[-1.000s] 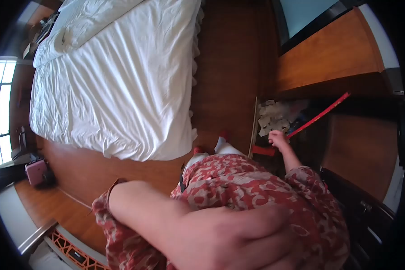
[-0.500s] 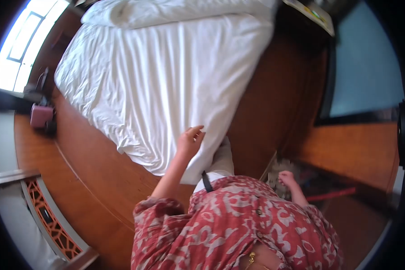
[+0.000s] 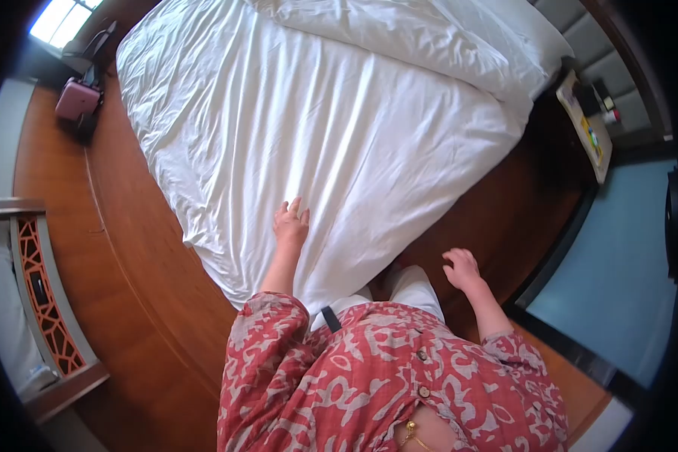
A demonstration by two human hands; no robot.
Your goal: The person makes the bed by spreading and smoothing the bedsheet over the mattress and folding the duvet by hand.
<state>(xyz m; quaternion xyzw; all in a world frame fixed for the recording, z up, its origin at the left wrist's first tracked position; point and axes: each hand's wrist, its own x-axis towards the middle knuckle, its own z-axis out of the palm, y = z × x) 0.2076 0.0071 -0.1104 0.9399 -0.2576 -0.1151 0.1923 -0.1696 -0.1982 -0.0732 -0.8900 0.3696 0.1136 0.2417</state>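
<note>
White bedding (image 3: 369,158) covers the bed before me, wrinkled in long folds, with a thick rolled-back layer (image 3: 399,45) at its far side. My left hand (image 3: 291,224) is over the near corner of the bedding, fingers spread and nothing held. Whether its fingertips touch the cloth I cannot tell. To the right of the bed, above the wooden floor, my right hand (image 3: 462,268) hangs in the air with loosely bent fingers and holds nothing.
A nightstand (image 3: 600,166) with small items stands beside the headboard (image 3: 591,38). At the right is a blue-grey panel with a dark frame (image 3: 610,264). A pink suitcase (image 3: 77,99) stands on the wooden floor (image 3: 151,301), and a seat with a lattice side (image 3: 49,301) is at lower left.
My view has turned to the right along the bed, bringing the headboard into sight. My right hand has come forward and its closed fingers have loosened. The left hand's fingers are spread wider.
</note>
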